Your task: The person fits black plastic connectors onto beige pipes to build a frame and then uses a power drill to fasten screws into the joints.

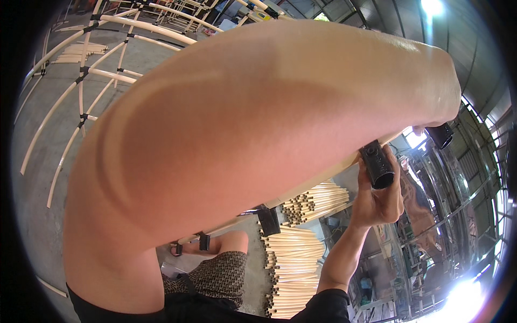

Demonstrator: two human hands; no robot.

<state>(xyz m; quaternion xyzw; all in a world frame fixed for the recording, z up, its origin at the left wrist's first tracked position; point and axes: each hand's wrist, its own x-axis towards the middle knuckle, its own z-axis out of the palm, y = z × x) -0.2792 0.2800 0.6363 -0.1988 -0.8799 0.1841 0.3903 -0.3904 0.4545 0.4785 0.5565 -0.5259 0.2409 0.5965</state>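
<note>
My left arm crosses most of the head view, bent at the elbow. At its far right end, my left hand [447,99] turns away and its fingers are almost wholly hidden behind the wrist. A black pipe joint [443,135] shows just below it. My right hand [381,203] is raised on the right, its fingers closed round another black pipe joint [378,168] with an open round end. A cream pipe [336,166] runs behind my left forearm toward this joint; much of it is covered. Lower down, a further black joint [269,220] hangs along the pipework.
Stacks of cream pipes [293,264] lie below. A frame of cream pipes with black joints [83,70] stands on the grey floor [40,126] at the left. To the right are shiny wrapped material [431,199] and metal racks. My legs [223,272] show at the bottom.
</note>
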